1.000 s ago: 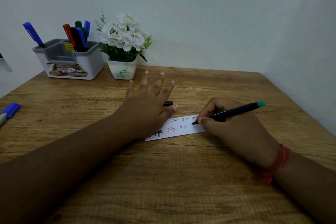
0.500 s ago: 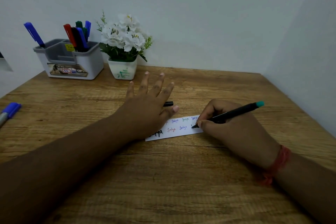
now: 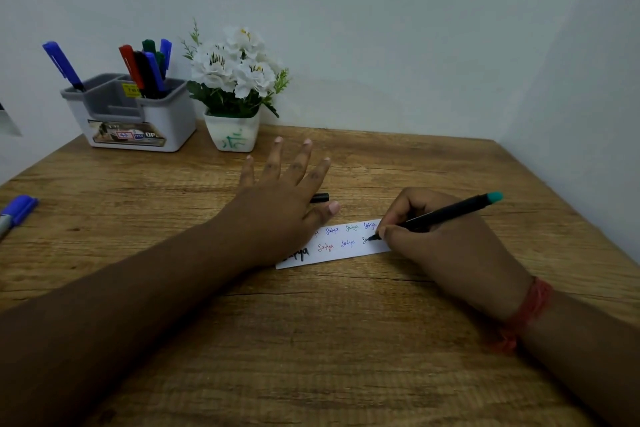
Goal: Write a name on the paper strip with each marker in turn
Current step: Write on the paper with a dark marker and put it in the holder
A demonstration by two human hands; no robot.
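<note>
Gripped in a writing hold by the right hand (image 3: pixel 446 246), the teal-ended pen (image 3: pixel 450 213) has its tip down on the lower row at the right end of the paper strip (image 3: pixel 346 246). A red thread band (image 3: pixel 530 308) circles that wrist. The left hand (image 3: pixel 280 215) lies flat with fingers spread, grasping nothing, its palm pinning the strip's left end to the wooden table (image 3: pixel 311 340).

Progress, as judged: the strip carries two rows of small names in several colours, plus one larger black name at the lower left, partly under the left hand. The current name shows only its first letters. Little blank paper remains beyond the tip, so the strip looks nearly full.

A small black cap (image 3: pixel 320 198) lies just beyond the left thumb. One blue marker (image 3: pixel 17 213) rests at the table's left edge. Farther back, the grey organiser (image 3: pixel 138 114) holds blue, red, black and green markers; which have been used cannot be told. Beside it stands a white flower pot (image 3: pixel 235 130).
</note>
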